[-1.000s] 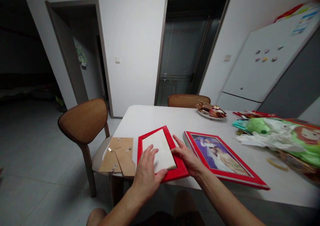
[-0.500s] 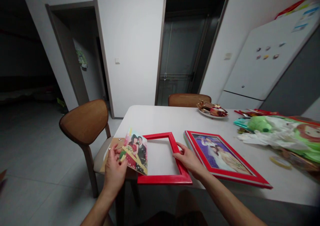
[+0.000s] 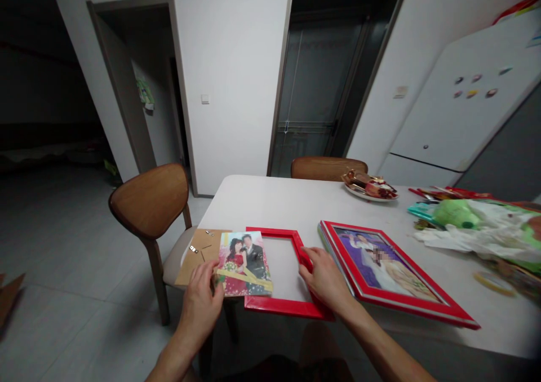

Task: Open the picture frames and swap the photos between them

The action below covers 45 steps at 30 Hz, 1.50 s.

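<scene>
My left hand (image 3: 203, 289) is closed on the left edge of a photo (image 3: 247, 261), which shows a couple in red and dark clothes and has a yellow strip across it. The photo lies over the left side of an empty red picture frame (image 3: 287, 306) at the table's front edge. Part of a brown backing board (image 3: 207, 247) with small metal fittings shows to the photo's left. With thumb and fingers, my right hand (image 3: 325, 278) grips the frame's right side. Just right of that hand lies a second red picture frame (image 3: 422, 297), with a wedding picture in it.
The white table (image 3: 270, 196) also bears a plate (image 3: 372, 195) of wrapped items, a roll of tape (image 3: 494, 284) and a pile of green and white bags (image 3: 473, 224). Wooden chairs stand at the left (image 3: 152, 201) and far side (image 3: 329, 168).
The photo has come down flatter and turned more upright in view, moving right across the frame's left side. More of the backing board shows. My right hand stays at the frame's right side.
</scene>
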Motion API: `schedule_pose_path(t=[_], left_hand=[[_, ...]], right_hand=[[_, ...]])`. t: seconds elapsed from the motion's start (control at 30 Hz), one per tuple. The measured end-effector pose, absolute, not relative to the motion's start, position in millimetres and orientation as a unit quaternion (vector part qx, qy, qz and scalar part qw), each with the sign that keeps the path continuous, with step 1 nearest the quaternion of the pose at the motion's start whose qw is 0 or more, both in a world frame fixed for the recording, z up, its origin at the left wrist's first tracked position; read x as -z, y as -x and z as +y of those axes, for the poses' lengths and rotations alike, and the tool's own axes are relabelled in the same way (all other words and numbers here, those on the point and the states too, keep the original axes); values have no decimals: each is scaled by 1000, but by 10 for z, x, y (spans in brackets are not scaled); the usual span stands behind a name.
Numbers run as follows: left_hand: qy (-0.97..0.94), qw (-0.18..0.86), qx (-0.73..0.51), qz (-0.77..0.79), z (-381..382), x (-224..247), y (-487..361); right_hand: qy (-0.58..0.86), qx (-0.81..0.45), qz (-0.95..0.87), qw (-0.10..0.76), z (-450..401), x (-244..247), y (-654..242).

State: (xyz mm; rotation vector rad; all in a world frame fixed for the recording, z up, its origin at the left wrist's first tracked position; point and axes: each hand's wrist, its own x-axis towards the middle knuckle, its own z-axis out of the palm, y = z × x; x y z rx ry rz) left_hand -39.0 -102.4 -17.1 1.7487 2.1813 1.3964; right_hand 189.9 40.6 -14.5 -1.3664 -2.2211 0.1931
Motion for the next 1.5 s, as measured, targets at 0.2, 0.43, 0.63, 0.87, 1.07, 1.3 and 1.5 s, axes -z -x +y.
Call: schedule_pose_path(t=[0.2,0.43,0.63,0.87,1.07,1.3,1.5], left_hand=[[-703,-13,-333,628,-1016,208,139],[-718,-27,-305,624,-869,281,122],[-625,-30,-490,606,-831,23,185],[-364,250,-715,543,-737,-89,-175],[-365,375,-719,457,-620,33,-412],[-501,249,-574,597,-686,177,-236],[-637,128,-441,620,-760,234,-294]], right_hand=[[433,-372,-758,314,221,108,-1425],[326,-641,-558,414,54,-49,-950],[259,-660,-542,451,-160,-414,-890],[386,-700,-435,414,-36,-47,-1080],[405,-646,-407,504,238,-18,-1451],[494,-564,-505,427,584,100,-1712],[490,-503,-584,408,754,193,-1660]])
